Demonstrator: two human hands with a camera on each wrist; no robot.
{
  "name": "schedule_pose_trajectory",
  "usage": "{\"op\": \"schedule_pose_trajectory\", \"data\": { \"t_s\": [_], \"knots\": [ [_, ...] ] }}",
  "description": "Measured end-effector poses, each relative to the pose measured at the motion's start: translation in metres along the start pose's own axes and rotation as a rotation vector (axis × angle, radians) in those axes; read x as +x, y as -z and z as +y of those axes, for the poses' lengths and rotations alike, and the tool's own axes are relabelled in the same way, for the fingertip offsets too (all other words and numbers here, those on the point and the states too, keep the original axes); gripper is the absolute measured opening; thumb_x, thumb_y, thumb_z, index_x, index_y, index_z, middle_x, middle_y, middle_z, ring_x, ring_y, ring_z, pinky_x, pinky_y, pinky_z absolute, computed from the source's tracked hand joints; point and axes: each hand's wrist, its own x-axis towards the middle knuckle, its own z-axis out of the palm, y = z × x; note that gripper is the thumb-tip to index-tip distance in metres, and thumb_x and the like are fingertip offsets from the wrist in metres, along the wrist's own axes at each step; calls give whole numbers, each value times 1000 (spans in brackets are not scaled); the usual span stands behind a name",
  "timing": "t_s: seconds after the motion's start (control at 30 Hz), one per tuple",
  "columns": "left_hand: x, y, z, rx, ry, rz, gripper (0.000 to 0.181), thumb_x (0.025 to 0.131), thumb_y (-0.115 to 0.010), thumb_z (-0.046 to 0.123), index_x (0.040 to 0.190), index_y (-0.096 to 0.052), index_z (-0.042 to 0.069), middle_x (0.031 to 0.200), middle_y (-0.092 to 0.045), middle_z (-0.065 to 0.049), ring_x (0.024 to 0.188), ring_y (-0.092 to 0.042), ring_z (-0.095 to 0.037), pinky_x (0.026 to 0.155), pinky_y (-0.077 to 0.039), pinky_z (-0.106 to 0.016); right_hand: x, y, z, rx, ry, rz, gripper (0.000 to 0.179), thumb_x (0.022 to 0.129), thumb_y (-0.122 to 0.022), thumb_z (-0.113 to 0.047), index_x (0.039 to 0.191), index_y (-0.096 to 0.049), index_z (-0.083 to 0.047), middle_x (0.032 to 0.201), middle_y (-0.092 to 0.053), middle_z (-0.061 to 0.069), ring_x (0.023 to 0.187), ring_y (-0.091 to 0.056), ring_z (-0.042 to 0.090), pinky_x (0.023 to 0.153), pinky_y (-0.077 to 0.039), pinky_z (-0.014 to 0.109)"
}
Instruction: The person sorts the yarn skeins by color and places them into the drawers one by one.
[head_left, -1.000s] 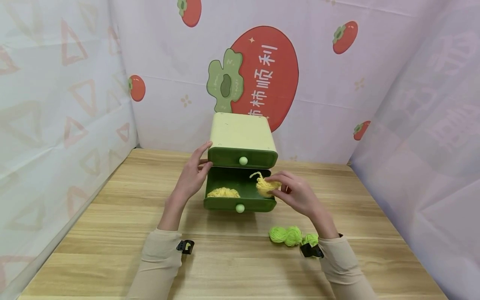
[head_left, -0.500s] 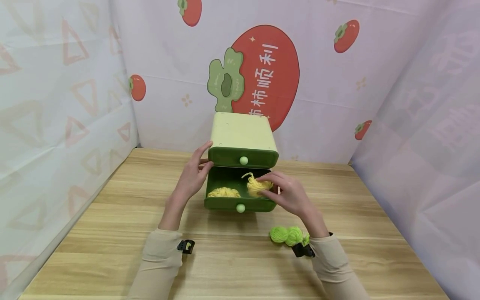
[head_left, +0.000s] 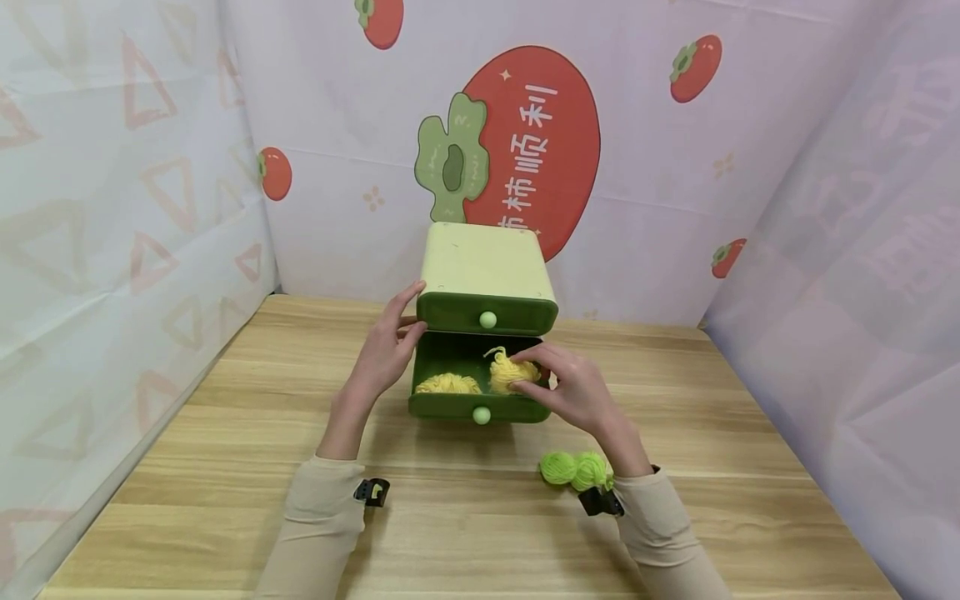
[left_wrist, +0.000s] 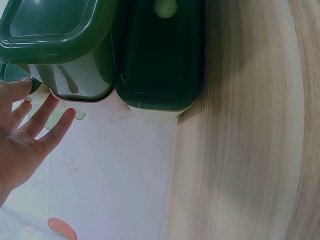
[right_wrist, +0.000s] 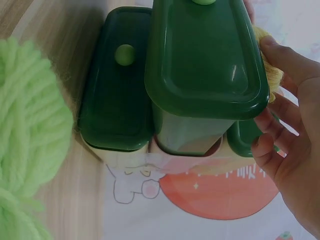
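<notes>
A small cream-topped drawer cabinet (head_left: 487,260) with green fronts stands at the table's back. Its middle drawer (head_left: 442,407) is pulled out. In that drawer, at the left, lies a yellow yarn ball (head_left: 448,384). My right hand (head_left: 573,385) pinches a second yellow yarn ball (head_left: 508,372) with a loose strand, inside the drawer's right part. The right wrist view shows that yarn (right_wrist: 272,70) mostly hidden behind the drawer front. My left hand (head_left: 382,354), its fingers spread and extended, touches the cabinet's left side; those fingers also show in the left wrist view beside the drawer.
Bright green yarn balls (head_left: 557,469) lie on the wooden table (head_left: 450,525) right of the cabinet, partly behind the right wrist's black camera (head_left: 600,502). A closed lower drawer (right_wrist: 117,100) sits under the pulled-out one. Printed cloth (head_left: 337,100) hangs behind and at both sides.
My right hand has moved left and slightly down with the yellow yarn ball, further into the drawer. The left hand and cabinet stay where they were.
</notes>
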Motion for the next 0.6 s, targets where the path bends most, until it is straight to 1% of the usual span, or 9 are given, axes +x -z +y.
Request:
{"op": "schedule_pose_trajectory", "data": {
  "t_s": [0.37,0.6],
  "knots": [
    [0,1,1,15,17,-5,61,96,-53,13,144,-28,42,150,-29,7,111,-59,-30,89,-52,-42,2,1,-2,-30,-38,-17,33,79,-74,-37,108,-67,-23,95,-64,-9,73,-53,9,57,-43,23],
    [0,0,0,28,18,-5,61,96,-53,13,144,-28,43,150,-29,7,111,-59,-29,89,-52,-44,1,0,1,-40,-37,-15,34,78,-74,-38,107,-67,-23,93,-64,-9,71,-52,9,55,-41,22]
  ]
}}
